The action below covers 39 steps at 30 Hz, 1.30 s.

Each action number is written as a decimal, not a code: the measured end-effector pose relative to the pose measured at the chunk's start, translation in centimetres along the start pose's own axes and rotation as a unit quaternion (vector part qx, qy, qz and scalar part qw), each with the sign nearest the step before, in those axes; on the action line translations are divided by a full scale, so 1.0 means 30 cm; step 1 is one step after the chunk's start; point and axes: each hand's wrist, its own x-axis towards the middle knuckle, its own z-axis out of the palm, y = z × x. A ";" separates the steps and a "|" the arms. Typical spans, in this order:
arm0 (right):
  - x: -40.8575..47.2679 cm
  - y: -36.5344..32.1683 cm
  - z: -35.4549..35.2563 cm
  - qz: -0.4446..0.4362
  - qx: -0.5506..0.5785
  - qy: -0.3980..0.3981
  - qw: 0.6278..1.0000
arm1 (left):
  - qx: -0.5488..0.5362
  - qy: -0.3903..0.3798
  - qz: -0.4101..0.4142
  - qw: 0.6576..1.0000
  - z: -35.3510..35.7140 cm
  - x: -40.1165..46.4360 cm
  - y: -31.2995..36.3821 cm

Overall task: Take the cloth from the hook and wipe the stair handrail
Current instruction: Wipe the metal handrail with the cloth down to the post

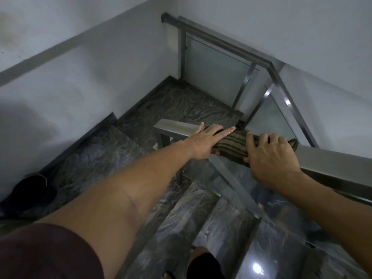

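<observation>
An olive cloth with dark stripes (233, 144) lies wrapped over the flat steel handrail (175, 126) near its free end. My left hand (205, 141) rests on the cloth's left part, fingers stretched out along the rail, thumb under it. My right hand (271, 156) presses down on the cloth's right part with fingers curled over the rail's far side. A corner of the cloth pokes out past my right hand. The rail runs on to the right and down (338, 168).
Dark marbled steps (96, 158) wind down to a landing (181, 105). A second steel railing with glass panels (219, 47) stands beyond it. White walls close in left and behind. A dark object (32, 190) lies on a step at the left. My foot (203, 264) stands on a lower step.
</observation>
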 end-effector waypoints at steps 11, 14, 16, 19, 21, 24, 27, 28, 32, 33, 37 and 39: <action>0.421 -0.389 0.045 -0.012 0.013 0.009 1.000 | 0.000 -0.005 -0.014 1.000 0.100 -0.055 -0.545; 0.538 -0.495 0.058 -0.007 0.006 0.016 1.000 | 0.004 0.004 -0.020 1.000 0.131 -0.070 -0.691; 0.597 -0.551 0.064 -0.005 0.007 0.008 1.000 | -0.001 -0.006 -0.023 1.000 0.142 -0.080 -0.762; 0.664 -0.609 0.070 -0.006 0.007 0.005 1.000 | -0.015 -0.013 -0.013 1.000 0.144 -0.088 -0.844; 0.693 -0.643 0.078 -0.006 0.009 0.004 1.000 | -0.032 -0.017 -0.005 0.999 0.147 -0.095 -0.892; 0.726 -0.681 0.073 -0.001 0.008 0.013 1.000 | -0.048 -0.025 0.005 0.999 0.163 -0.095 -0.956; 0.748 -0.721 0.087 0.020 0.015 0.022 0.999 | -0.062 -0.019 0.013 0.998 0.210 -0.083 -1.022; 0.750 -0.733 0.094 0.034 0.018 0.027 0.999 | -0.065 -0.012 0.021 0.998 0.228 -0.076 -1.040; 0.761 -0.767 0.085 0.093 0.002 0.015 0.996 | -0.104 -0.005 0.064 0.993 0.262 -0.057 -1.076; 0.758 -0.778 0.081 0.107 0.013 0.014 0.994 | -0.106 -0.006 0.077 0.991 0.262 -0.053 -1.084; 0.725 -0.834 0.096 0.164 0.038 0.054 0.984 | -0.063 -0.008 0.155 0.986 0.253 -0.029 -1.138; 0.718 -0.855 0.110 0.186 0.032 0.065 0.980 | -0.046 0.017 0.215 0.975 0.255 -0.003 -1.170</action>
